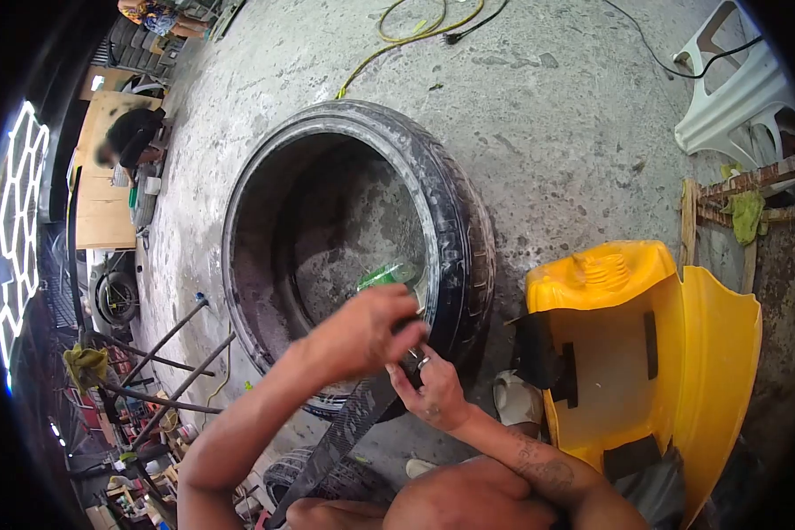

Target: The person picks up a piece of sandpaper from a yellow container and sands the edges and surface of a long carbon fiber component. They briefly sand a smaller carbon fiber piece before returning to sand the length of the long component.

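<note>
A large tire (455,230) lies on its side on the concrete floor. My left hand (371,327) is over its near inner edge, fingers curled closed; what they hold is hidden. Just below, my right hand (433,389), with a ring on one finger, pinches something small and dark at the tire's rim that I cannot make out. A dark textured strip (349,437) runs from beside my hands to the lower left. Inside the tire, a clear green bottle (387,274) lies partly behind my left hand.
A yellow cut-open plastic container (715,353) stands at the right, near a white plastic chair (733,97). Metal bars (177,389) jut in from the left. Another tire (327,477) lies below. Two people are at the upper left; a yellow hose (389,44) crosses the floor.
</note>
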Demonstrator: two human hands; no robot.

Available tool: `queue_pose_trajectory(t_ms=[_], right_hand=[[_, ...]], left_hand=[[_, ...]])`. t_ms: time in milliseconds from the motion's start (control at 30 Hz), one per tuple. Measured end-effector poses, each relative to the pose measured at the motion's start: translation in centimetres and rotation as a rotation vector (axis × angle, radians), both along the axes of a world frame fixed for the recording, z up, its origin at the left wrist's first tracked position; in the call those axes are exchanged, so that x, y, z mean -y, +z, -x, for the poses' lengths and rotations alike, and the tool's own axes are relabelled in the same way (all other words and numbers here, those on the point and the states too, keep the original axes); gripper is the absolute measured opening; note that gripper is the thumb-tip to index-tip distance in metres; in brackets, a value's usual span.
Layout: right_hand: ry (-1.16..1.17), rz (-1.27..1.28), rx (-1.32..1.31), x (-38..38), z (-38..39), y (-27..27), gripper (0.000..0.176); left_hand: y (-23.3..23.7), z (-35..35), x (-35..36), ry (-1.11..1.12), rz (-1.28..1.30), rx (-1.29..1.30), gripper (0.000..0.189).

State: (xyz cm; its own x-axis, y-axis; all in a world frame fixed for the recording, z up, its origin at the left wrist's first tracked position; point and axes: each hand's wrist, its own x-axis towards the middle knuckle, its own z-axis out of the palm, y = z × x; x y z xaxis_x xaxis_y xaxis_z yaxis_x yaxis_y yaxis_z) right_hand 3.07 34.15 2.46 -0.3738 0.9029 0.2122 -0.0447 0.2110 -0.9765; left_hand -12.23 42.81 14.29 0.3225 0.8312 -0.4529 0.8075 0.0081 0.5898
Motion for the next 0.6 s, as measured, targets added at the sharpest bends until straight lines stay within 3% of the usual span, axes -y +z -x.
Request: queue_pose_trajectory(t_ms=[67, 200, 267, 300, 333, 400, 433, 467, 533, 600], right_hand=[[0.007, 0.155, -0.048, -0.4, 0.4, 0.9, 0.019], [0.032, 0.008, 0.008, 0.8, -0.4, -0.5, 0.017], [0.014, 0.096, -0.073, -0.5, 0.2, 0.8, 0.019], [0.014, 0.081, -0.077, -0.7, 0.0, 1.1, 0.019], [0.061, 0.204, -0.14, -0.6, -0.4, 1.3, 0.022], [0.098, 0.327, -0.207, -0.6, -1.2, 1.5, 0.026], [0.168, 0.542, -0.282, -0.4, -1.5, 1.6, 0.029], [0.248, 0.75, -0.358, -0.2, -1.5, 1.7, 0.032], [0.261, 0.787, -0.388, -0.1, -1.4, 1.4, 0.027], [0.399, 1.245, -0.605, 0.1, -1.3, 0.9, 0.022]], left_hand=[[0.0, 0.7, -0.6, 0.093, 0.06, -0.077, 0.017], [1.0, -2.1, 0.4, -0.018, -0.041, 0.028, 0.017], [-0.7, 1.0, -0.2, 0.11, 0.051, -0.103, 0.02], [-0.9, 2.4, 0.0, 0.069, 0.02, -0.216, 0.023], [-0.3, 2.9, 0.6, 0.07, 0.008, -0.218, 0.023], [0.9, 3.0, 2.9, 0.301, -0.123, -0.173, 0.026], [2.7, 2.7, 3.7, 0.447, -0.082, -0.162, 0.025], [3.3, 2.7, 5.0, 0.445, -0.09, -0.169, 0.025], [4.6, 2.7, 8.2, 0.68, -0.209, -0.14, 0.027], [4.8, 2.6, 11.3, 0.707, -0.266, -0.132, 0.025]])
